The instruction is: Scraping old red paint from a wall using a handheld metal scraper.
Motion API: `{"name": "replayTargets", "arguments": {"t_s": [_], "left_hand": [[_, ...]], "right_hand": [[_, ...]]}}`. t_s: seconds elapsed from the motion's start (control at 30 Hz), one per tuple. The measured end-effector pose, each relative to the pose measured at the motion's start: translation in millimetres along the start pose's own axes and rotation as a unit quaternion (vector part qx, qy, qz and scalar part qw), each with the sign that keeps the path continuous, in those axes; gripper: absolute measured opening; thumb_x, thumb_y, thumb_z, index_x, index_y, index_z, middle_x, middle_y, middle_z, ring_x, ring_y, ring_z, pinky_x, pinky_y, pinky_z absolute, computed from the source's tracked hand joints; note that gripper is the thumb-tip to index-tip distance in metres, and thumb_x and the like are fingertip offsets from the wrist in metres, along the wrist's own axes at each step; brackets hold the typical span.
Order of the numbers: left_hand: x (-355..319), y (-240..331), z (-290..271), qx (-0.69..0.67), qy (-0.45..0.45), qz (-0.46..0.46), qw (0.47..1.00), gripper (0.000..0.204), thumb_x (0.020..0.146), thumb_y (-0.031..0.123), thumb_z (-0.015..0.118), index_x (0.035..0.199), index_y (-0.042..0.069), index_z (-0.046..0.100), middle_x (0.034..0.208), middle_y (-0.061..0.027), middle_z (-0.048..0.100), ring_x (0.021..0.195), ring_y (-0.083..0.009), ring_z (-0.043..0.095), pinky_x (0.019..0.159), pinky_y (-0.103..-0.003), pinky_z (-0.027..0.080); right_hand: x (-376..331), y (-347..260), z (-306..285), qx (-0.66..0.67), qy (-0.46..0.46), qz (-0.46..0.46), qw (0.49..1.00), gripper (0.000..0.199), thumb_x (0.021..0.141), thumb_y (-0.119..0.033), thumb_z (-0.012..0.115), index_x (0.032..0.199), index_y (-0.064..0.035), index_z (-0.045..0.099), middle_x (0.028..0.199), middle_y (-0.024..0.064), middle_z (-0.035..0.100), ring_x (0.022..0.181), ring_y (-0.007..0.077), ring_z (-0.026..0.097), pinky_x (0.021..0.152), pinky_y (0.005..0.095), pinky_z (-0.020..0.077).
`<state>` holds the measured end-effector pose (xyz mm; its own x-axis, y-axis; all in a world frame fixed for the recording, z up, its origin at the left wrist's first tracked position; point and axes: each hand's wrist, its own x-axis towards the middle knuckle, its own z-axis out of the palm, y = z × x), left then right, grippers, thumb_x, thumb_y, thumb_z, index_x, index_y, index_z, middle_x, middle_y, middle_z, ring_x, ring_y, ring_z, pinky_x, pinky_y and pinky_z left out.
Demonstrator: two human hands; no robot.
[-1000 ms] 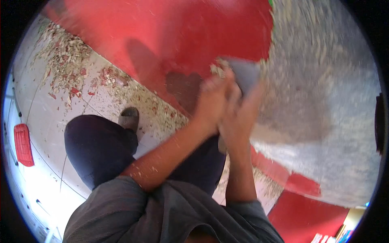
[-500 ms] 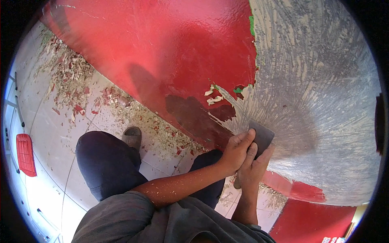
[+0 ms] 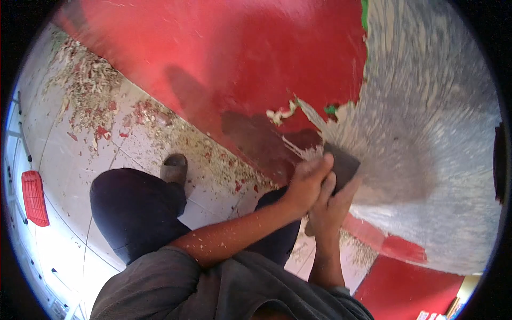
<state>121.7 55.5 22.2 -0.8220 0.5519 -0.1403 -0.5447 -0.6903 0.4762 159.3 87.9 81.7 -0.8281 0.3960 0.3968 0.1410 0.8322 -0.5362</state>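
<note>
Both my hands grip a dark flat rectangular scraper (image 3: pixel 342 168), its far edge against a large curved surface. My left hand (image 3: pixel 308 184) closes on the blade's left side, thumb on top. My right hand (image 3: pixel 334 205) is closed round it from below and right, fingers along the blade. Glossy red paint (image 3: pixel 250 53) covers the surface's left part. To the right lies scraped grey metal (image 3: pixel 426 133) with streaky beige residue. Beside the blade the paint edge is ragged, with green patches (image 3: pixel 331 110) and curled pale flakes (image 3: pixel 282 113). Any scraper handle is hidden.
Red and beige paint chips (image 3: pixel 90 80) litter the tiled floor (image 3: pixel 80 181) along the surface's lower edge. A red plastic piece (image 3: pixel 35 198) lies at far left near a white frame. My bent knee (image 3: pixel 133 208) and slippered foot (image 3: pixel 174 166) are left of the hands. A red panel (image 3: pixel 408 288) stands lower right.
The scraper has moved left against the surface toward the red paint, both hands with it. A thin pale scraped streak shows at the blade's left. The view has shifted slightly.
</note>
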Motion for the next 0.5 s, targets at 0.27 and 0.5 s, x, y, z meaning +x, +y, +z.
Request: {"name": "replayTargets", "arguments": {"t_s": [0.27,0.5], "left_hand": [[-4.4,2.4,13.7,-0.060,0.020,0.016,0.998,0.036,0.095,0.036,0.046,0.086,0.005,0.060,0.082,0.0024,0.057,0.071,-0.0043,0.050,0.063,-0.020,0.043],[-3.4,31.5,10.7,-0.093,-0.015,0.037,0.995,0.033,0.096,0.035,0.045,0.090,0.007,0.061,0.085,0.0047,0.058,0.077,-0.0032,0.050,0.067,-0.019,0.042]], "right_hand": [[-1.8,5.4,-6.3,0.015,-0.006,-0.054,0.998,0.030,0.091,-0.016,0.047,0.108,0.0071,0.039,0.081,0.0317,0.057,0.075,0.0493,0.057,0.060,0.0473,0.0445],[1.9,-12.8,-1.0,0.011,-0.067,0.030,0.997,0.042,0.092,-0.019,0.046,0.120,0.0108,0.036,0.105,0.0306,0.051,0.094,0.0410,0.054,0.081,0.0414,0.0419]]}}
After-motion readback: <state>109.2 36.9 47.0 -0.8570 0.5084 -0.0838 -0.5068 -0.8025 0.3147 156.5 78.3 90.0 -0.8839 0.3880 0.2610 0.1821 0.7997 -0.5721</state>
